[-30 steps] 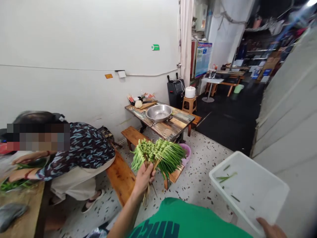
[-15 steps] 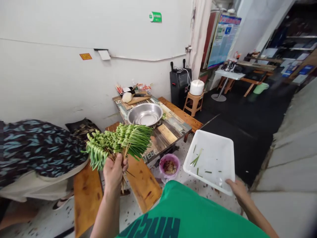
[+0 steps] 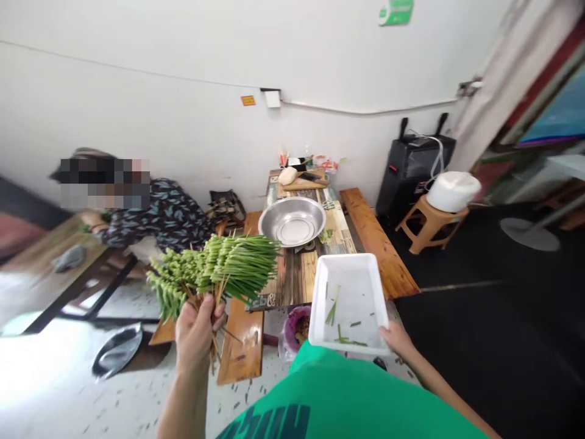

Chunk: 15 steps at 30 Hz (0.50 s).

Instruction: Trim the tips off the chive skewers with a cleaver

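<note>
- Viewing remotely, I find the left hand [image 3: 196, 328], lower left of centre, closed around thin sticks [image 3: 221, 288].
- The green bundle [image 3: 237, 262] fans out above those fingers; its sticks run down through the fist, its right-hand stalks pointing rightward.
- At lower right of centre, the right hand [image 3: 397, 339] grips the lower right edge of the white tray [image 3: 354, 299], which extends up and left, long axis near vertical.
- I see a gap between bundle and tray; the left hand is nearer the bundle.
</note>
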Available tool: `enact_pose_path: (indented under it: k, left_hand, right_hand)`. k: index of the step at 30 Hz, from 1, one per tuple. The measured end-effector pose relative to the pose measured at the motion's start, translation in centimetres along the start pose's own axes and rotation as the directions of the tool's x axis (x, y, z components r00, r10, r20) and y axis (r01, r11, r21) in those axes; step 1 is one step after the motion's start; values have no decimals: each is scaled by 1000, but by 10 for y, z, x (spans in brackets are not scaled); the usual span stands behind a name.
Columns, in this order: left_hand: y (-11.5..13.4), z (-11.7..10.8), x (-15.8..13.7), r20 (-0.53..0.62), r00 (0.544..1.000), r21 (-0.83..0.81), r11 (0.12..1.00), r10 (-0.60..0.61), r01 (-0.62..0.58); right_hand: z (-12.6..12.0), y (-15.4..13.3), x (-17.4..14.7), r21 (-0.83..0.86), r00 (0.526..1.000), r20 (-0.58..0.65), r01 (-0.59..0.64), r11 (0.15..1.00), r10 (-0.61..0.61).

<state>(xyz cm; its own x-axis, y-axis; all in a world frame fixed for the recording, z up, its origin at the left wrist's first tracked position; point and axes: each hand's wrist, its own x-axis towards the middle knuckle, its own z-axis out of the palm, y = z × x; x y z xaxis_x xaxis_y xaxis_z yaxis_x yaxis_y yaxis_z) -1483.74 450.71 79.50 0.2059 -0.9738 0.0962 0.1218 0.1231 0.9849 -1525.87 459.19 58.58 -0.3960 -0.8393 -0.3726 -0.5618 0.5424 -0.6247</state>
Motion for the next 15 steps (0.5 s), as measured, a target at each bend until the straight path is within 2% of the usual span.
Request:
enact_pose_path:
  k: [4, 8, 11, 15]
  left_hand:
    - [8, 32, -64, -275, 961, 77, 996, -15, 38]
    - [14, 53, -117, -457, 889, 142, 986, -15, 90]
    - [9, 62, -137, -543, 839, 126, 986, -20, 106]
    - [-6, 68, -140, -633, 774, 78, 991, -33, 106]
  right_hand:
    - [-12, -21, 72, -73, 970, 191, 167, 983, -151]
    - [1, -51, 126, -77, 917, 326, 269, 960, -231]
    - [17, -70, 158, -42, 886, 377, 306, 951, -268]
    - [27, -82, 187, -1, 870, 414, 295, 956, -268]
